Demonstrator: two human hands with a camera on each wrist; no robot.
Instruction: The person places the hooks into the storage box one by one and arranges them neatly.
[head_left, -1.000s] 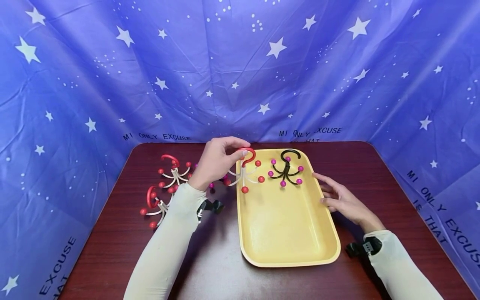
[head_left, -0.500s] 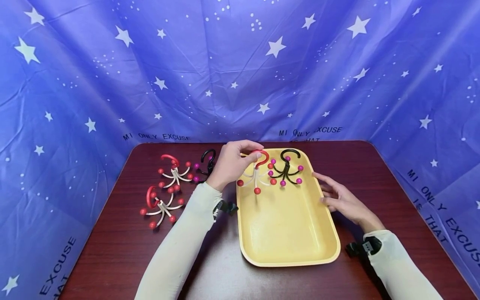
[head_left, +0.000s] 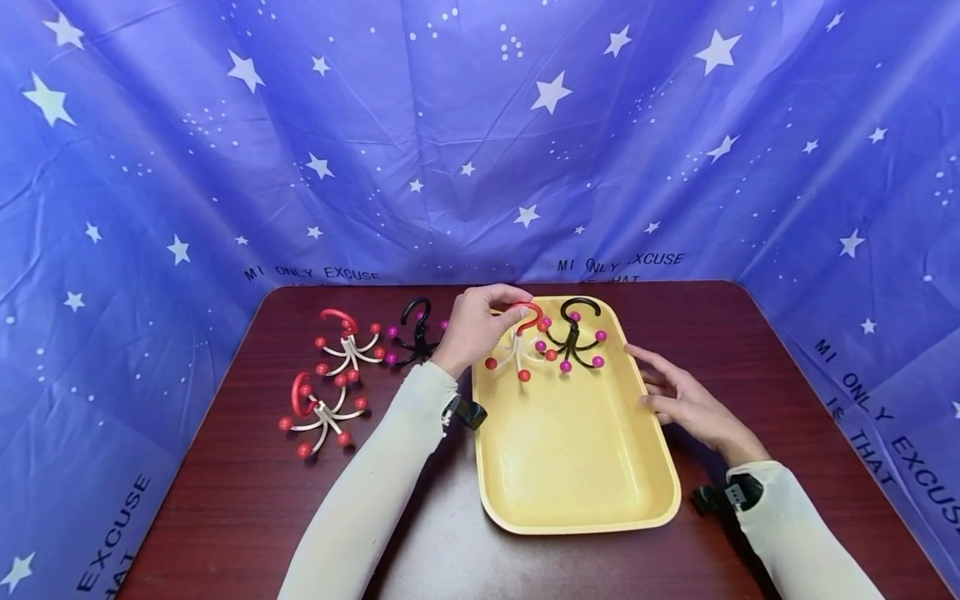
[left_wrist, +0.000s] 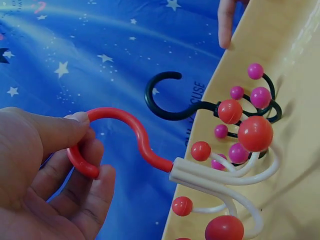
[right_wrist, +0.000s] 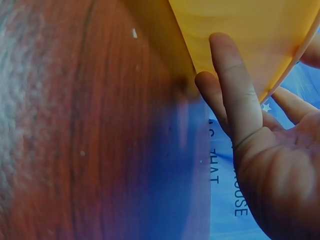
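Tangle risk from crowding black hook point(head_left: 573, 338) with red hook point(left_wrist: 187, 171) pinched in left hand point(head_left: 482, 325), and relaxed right hand point(head_left: 688, 406) against tray point(head_left: 566, 454).

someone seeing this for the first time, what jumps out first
Probably the bright yellow tray, standing out on the dark red table before the blue starry cloth. Next, likely the held red-and-white hook, which the left hand pinches by its curved top over the tray's far end, beside a pink-balled black hook. To the tray's left, a second red-and-white hook, a third and another black hook sit on the table.
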